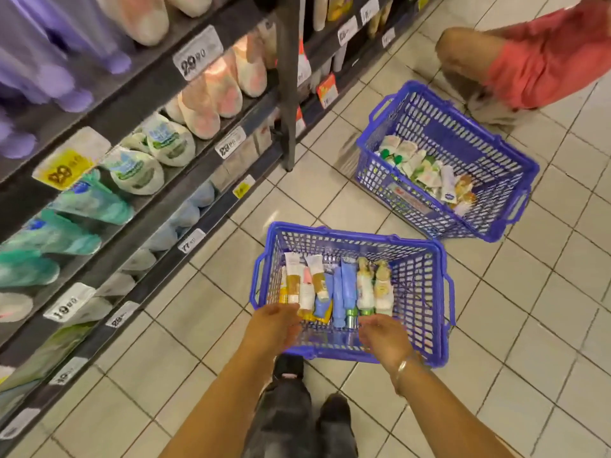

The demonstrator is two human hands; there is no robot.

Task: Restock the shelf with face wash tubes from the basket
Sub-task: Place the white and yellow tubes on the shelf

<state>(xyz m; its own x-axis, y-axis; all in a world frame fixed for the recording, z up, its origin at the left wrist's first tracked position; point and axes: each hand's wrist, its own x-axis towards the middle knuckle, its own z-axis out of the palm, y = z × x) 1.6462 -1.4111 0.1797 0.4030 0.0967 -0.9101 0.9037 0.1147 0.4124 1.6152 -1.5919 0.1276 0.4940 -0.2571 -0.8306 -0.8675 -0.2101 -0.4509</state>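
Restocking looks barely begun: a row of tubes point(334, 289) lies in the near basket point(426, 355) on the floor, both the left hand point(274, 325) and right hand point(383, 338) reaching in relaxed, holding nothing, beside the shelf point(139, 206).

Both arms are reaching forward and down, left hand point(272, 322) and right hand point(383, 337) hanging loosely curled (holding nothing).

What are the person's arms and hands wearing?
Both forearms are bare, with no sleeves in view. The left hand wears no glove, and no ring shows. The right hand is also ungloved; a thin, pale metallic bracelet circles its wrist. No watch or other markings show on either arm.
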